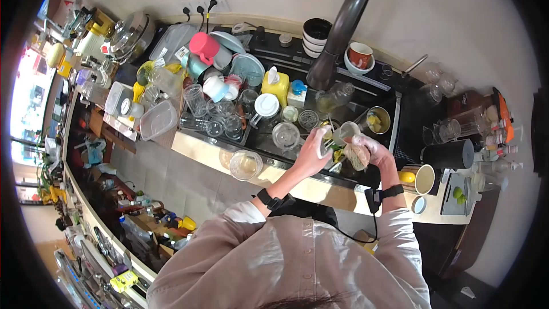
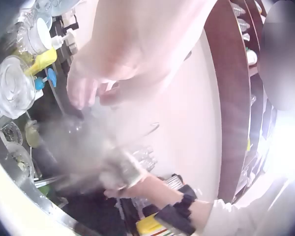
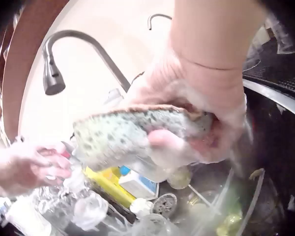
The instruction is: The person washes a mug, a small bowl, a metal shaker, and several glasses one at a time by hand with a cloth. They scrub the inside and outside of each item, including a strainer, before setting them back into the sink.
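In the head view both hands work over the sink point(image 1: 269, 143). My right hand point(image 1: 372, 150) grips a sponge point(image 1: 358, 158), whose pale green porous side and brownish layer show in the right wrist view, thumb pressed on the porous face. White suds coat this hand. A clear cup point(image 1: 347, 131) sits between the hands, right beside the sponge. My left hand point(image 1: 311, 153) has its fingers bent at the cup and seems to pinch it; in the left wrist view the cup is a grey blur point(image 2: 83, 137) below the fingertips.
A dark curved faucet point(image 1: 349, 17) rises behind the sink. A metal pot point(image 1: 378, 120) with yellowish contents stands right of the hands. Several glasses, a white-lidded jug point(image 1: 266, 105) and a yellow pump bottle point(image 1: 276, 86) crowd the left. A clear tub point(image 1: 246, 165) sits at the counter's front edge.
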